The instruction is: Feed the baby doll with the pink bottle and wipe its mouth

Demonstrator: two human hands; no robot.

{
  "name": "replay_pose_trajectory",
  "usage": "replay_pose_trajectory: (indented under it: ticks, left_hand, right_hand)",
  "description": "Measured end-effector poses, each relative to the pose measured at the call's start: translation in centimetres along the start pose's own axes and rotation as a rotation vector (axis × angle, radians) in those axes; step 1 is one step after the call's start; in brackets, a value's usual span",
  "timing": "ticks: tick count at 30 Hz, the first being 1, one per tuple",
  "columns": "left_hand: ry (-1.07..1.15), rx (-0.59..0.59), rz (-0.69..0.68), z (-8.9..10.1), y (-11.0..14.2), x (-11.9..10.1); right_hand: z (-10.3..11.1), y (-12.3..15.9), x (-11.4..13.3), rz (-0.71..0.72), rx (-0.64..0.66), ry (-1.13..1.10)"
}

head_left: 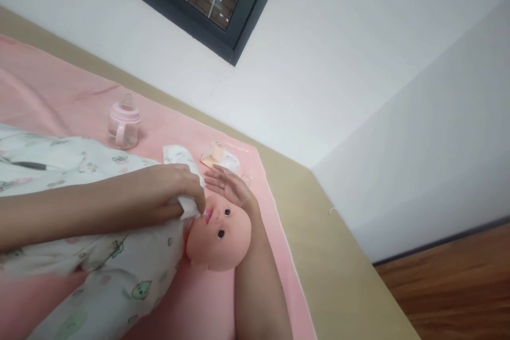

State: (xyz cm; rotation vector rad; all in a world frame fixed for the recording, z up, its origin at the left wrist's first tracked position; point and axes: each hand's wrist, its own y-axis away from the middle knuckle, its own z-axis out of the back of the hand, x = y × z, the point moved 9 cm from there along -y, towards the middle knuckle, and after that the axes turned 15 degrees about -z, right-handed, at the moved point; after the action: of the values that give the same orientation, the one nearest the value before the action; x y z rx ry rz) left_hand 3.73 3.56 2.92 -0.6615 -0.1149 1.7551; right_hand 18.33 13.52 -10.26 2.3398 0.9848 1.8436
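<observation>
A baby doll [223, 241] lies on its back on a pink mat, its bare head toward the right, dressed in a white printed outfit [147, 271]. My left hand [175, 186] reaches in from the left edge, its fingers closed on a white wipe [189, 206] held against the doll's mouth and chin. Part of the wipe is hidden under the fingers. From the bottom, my right hand [229, 186] curves around behind the doll's head. Its palm is turned toward the head and its fingers are stretched out. The doll's head rests by that forearm.
A pink baby bottle with a handle [124, 125] stands upright beyond the doll. Near my right fingers lies a small clear and orange packet [219, 156]. The pink mat [51, 101] covers a beige tabletop [319, 234], with a white wall and dark-framed window [235, 37] behind.
</observation>
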Motion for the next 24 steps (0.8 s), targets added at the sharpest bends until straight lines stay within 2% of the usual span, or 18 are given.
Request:
replay_pose_trajectory:
  ticks: [10, 17, 24]
  left_hand:
    - [-0.031, 0.007, 0.013, 0.04, -0.12, -0.07]
    - [-0.099, 0.027, 0.061, -0.39, 0.20, 0.72]
    - [-0.046, -0.048, 0.054, 0.36, 0.26, -0.08]
  right_hand:
    - [0.13, -0.20, 0.17, -0.021, -0.020, -0.001]
    - [0.21, -0.26, 0.13, -0.018, -0.010, -0.009]
    - [0.28, -0.33, 0.02, -0.008, 0.005, -0.016]
